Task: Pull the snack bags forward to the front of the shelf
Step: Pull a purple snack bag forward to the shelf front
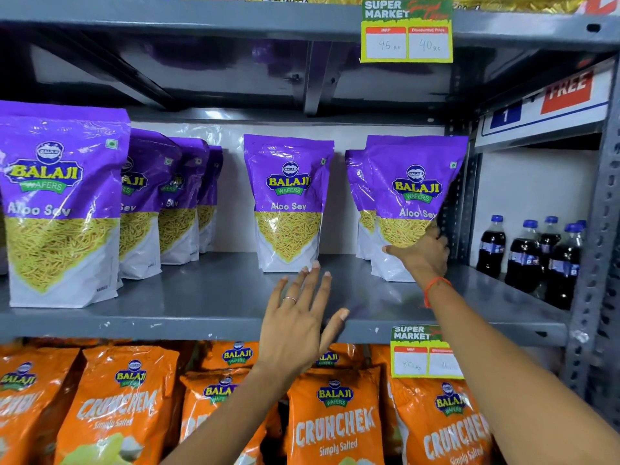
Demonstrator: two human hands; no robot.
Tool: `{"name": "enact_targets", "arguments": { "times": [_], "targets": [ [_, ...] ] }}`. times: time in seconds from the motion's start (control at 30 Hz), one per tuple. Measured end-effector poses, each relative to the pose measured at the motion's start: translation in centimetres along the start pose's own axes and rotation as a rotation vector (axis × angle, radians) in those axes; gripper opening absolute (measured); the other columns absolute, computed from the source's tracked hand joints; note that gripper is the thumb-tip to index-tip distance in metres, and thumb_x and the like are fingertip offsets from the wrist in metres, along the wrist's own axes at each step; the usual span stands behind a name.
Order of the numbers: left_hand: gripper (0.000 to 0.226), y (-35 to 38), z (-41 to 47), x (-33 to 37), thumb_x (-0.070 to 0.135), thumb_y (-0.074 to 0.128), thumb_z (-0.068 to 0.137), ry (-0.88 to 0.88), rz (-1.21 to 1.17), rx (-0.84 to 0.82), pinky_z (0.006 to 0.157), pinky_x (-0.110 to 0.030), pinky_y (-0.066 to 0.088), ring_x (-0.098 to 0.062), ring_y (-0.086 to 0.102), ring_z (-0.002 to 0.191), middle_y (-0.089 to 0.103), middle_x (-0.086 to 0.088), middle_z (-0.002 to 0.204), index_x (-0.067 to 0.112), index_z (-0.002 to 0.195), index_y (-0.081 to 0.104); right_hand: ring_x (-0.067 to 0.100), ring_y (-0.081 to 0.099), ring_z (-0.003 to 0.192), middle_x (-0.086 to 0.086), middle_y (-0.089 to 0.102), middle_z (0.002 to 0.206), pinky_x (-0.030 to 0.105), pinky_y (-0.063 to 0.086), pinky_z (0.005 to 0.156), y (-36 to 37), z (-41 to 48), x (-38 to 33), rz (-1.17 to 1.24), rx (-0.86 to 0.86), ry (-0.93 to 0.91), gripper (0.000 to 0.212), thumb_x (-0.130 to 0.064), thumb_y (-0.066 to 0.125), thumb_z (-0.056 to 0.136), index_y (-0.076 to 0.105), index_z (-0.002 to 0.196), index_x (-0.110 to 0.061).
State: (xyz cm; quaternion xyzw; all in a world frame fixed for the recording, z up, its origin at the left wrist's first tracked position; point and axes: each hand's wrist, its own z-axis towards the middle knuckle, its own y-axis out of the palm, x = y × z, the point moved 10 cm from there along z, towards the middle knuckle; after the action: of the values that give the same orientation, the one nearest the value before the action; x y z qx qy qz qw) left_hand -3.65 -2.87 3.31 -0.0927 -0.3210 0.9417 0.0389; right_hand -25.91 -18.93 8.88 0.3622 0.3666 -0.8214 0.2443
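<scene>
My right hand (pixel 421 253) grips the right bag (pixel 411 196) near the shelf's (pixel 201 297) right edge; my left hand (pixel 298 323) hovers, fingers spread wide.

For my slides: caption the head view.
Right hand grasps rightmost Aloo Sev bag; open left hand reaches toward middle bag.

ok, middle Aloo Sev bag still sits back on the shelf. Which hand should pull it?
Left hand: it hovers open just in front of the middle bag. The right hand is already gripping the right bag by the upright.
</scene>
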Motion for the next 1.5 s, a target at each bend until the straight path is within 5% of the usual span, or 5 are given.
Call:
{"name": "enact_targets", "arguments": {
  "times": [1.0, 1.5],
  "targets": [
    [0.069, 0.1, 0.2, -0.1, 0.055, 0.020, 0.094, -0.033, 0.005, -0.046, 0.111, -0.051, 0.023, -0.028, 0.037, 0.136, 0.041, -0.016, 0.146, 0.008, 0.138, 0.045, 0.036, 0.041, 0.125, 0.019, 0.045, 0.131, 0.043, 0.038, 0.101, -13.7, -11.6, 2.0, 0.078, 0.227, -0.177, 0.109, -0.046, 0.088, 0.052, 0.034, 0.140, -0.011],
    [0.069, 0.0, 0.2, -0.1, 0.056, 0.019, 0.094, -0.053, 0.008, -0.058, 0.108, -0.047, 0.030, -0.027, 0.037, 0.136, 0.039, -0.016, 0.147, 0.009, 0.138, 0.045, 0.033, 0.035, 0.125, 0.017, 0.041, 0.130, 0.042, 0.042, 0.093, -13.4, -11.2, 1.9, 0.058, 0.221, -0.207, 0.111, -0.052, 0.084, 0.055, 0.030, 0.143, -0.012]
  ]
}}
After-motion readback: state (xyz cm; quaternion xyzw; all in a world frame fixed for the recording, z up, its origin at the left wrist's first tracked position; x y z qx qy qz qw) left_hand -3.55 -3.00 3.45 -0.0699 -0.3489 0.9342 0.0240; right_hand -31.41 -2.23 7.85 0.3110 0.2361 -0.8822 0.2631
